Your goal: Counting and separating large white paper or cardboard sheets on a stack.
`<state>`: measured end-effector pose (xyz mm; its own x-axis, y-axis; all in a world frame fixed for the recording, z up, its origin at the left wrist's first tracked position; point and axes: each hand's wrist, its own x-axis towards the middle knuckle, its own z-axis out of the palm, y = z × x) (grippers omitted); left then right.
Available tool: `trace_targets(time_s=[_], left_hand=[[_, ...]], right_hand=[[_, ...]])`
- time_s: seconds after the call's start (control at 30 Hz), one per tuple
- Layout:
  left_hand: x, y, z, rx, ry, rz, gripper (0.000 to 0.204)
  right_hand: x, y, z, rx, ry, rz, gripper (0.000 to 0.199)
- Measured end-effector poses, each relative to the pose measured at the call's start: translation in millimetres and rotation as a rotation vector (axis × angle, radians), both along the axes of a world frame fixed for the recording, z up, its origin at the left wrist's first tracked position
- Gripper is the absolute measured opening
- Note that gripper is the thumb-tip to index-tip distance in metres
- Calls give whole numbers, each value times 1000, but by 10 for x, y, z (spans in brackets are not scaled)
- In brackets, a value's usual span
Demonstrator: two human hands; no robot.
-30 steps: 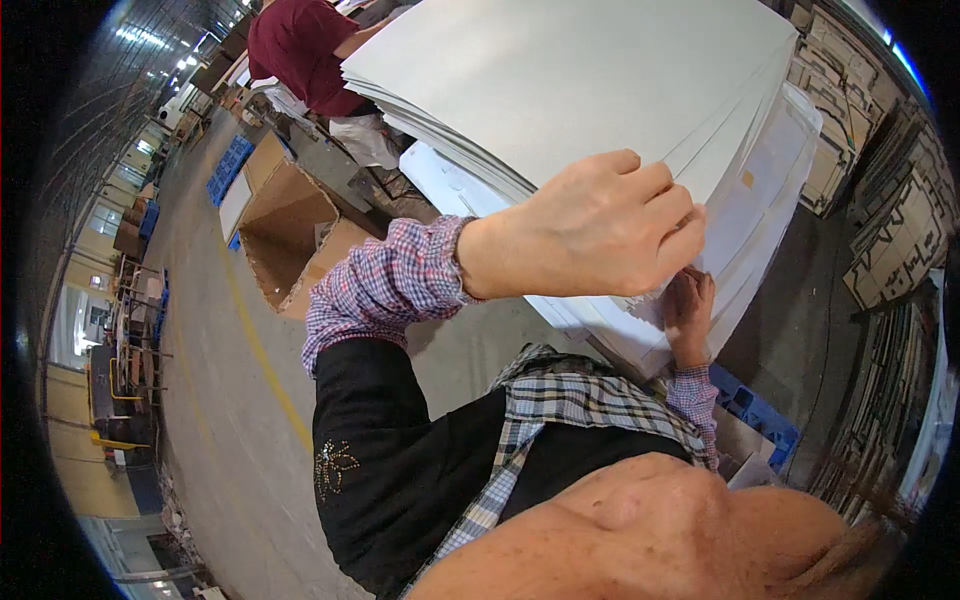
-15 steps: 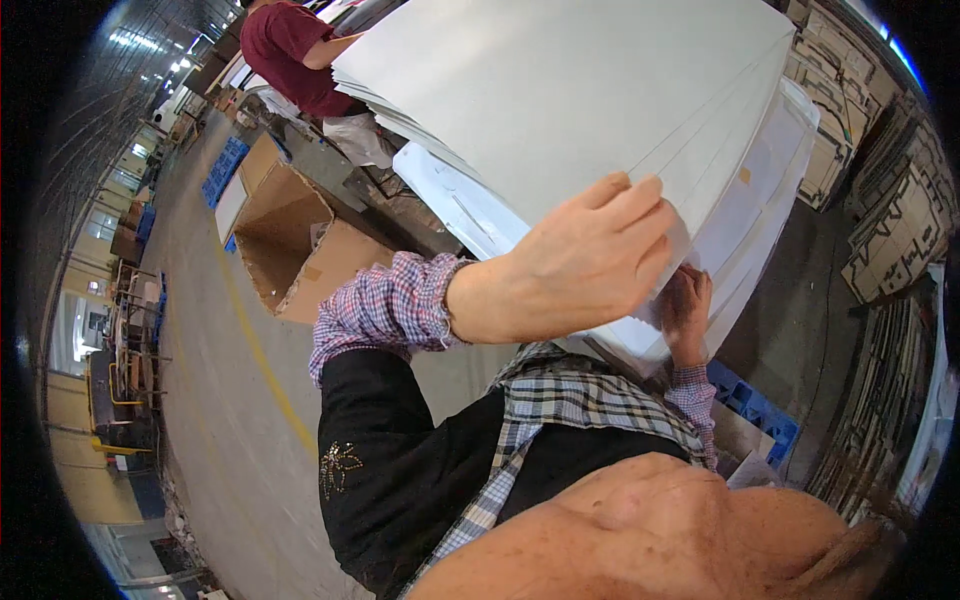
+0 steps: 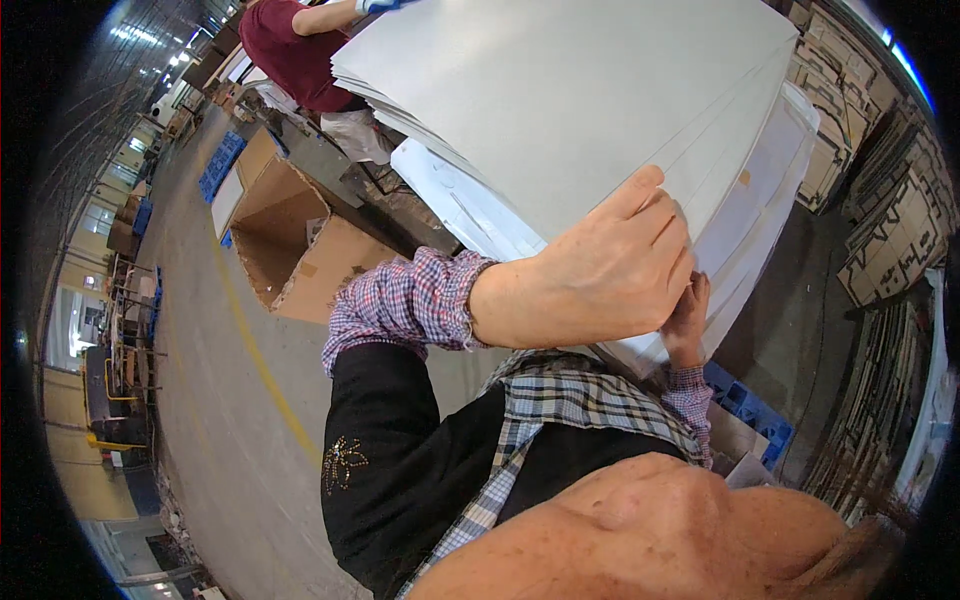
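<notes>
We locate the large, flat stack of pale grey sheets [image 3: 560, 90] in the upper centre of the view, its near corner pointing toward us. The edges of the stack are uneven along the left side, and fine edge lines fan from the far right corner toward the near corner.

Our left hand [image 3: 610, 265], extending from a red, white and blue checked sleeve [image 3: 400, 300], is at this near corner with its fingers bent inward. The thumb and fingertips are hidden, so we cannot tell whether it grips a sheet. Our right hand [image 3: 685, 325] is just beside it, partly covered by it, near the edge of the layered white sheets [image 3: 760, 190] under the grey stack. We cannot tell whether this hand is closed on anything.

To the left of the stack we find an open brown cardboard box [image 3: 325, 265] on the grey floor [image 3: 210, 450]. A blue pallet [image 3: 750, 415] lies at lower right, beyond our right sleeve. Tan boards with dark line patterns [image 3: 895, 240] lean at far right. A co-worker in a dark red shirt [image 3: 295, 50] stands at upper left.
</notes>
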<state>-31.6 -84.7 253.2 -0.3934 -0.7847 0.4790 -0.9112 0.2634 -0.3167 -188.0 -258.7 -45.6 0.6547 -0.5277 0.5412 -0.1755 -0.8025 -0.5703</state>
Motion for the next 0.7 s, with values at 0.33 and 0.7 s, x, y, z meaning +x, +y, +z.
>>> trace_targets(time_s=[0.33, 0.7], left_hand=[[14, 21, -19, -1, 75, -9, 27], [126, 102, 38, 104, 182, -62, 38]], right_hand=[[-4, 16, 68, -24, -9, 30, 38], [-26, 15, 35, -10, -26, 0, 41]])
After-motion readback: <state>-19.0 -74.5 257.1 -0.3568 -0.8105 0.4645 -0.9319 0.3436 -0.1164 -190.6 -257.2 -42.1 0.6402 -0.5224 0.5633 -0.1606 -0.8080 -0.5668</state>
